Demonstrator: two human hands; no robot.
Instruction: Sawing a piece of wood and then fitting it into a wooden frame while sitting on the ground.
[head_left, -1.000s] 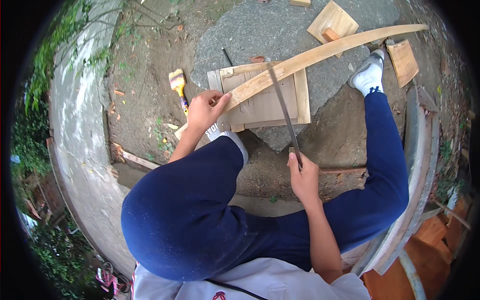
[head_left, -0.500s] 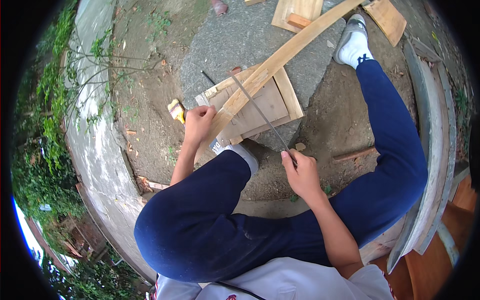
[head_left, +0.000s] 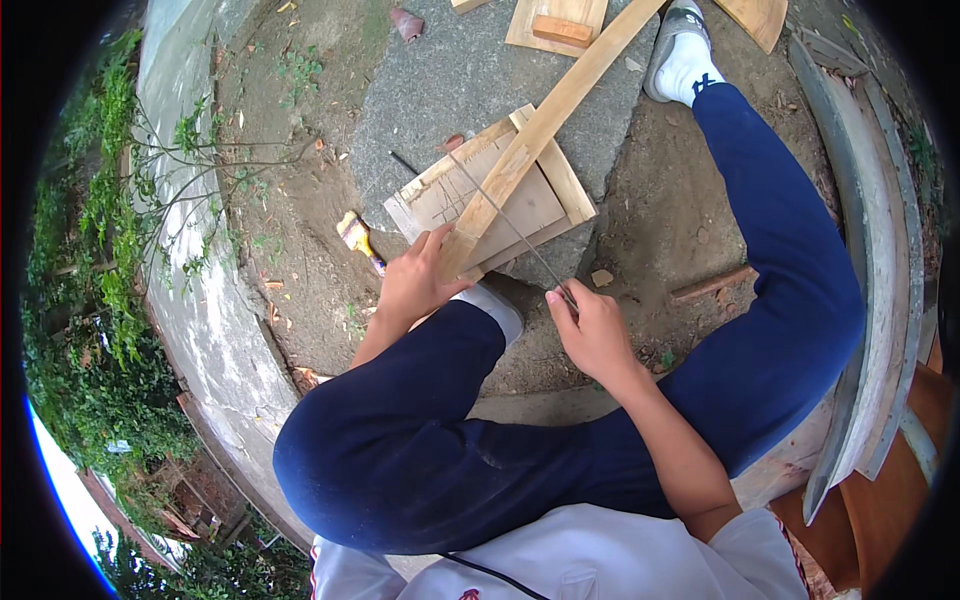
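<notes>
Here your right hand (head_left: 592, 330) is curled shut around the handle of a thin handsaw (head_left: 500, 215), forearm running back toward your chest, wrist bent a little inward. The blade slants up and left across a long wooden plank (head_left: 545, 125). Your left hand (head_left: 415, 282) presses flat, fingers closed over the plank's near end, elbow tucked by your raised knee. The plank lies diagonally over a square wooden frame (head_left: 560, 180) at the near edge of the stone slab (head_left: 440, 90). A yellow brush (head_left: 356, 235) lies on the dirt, left of the frame.
</notes>
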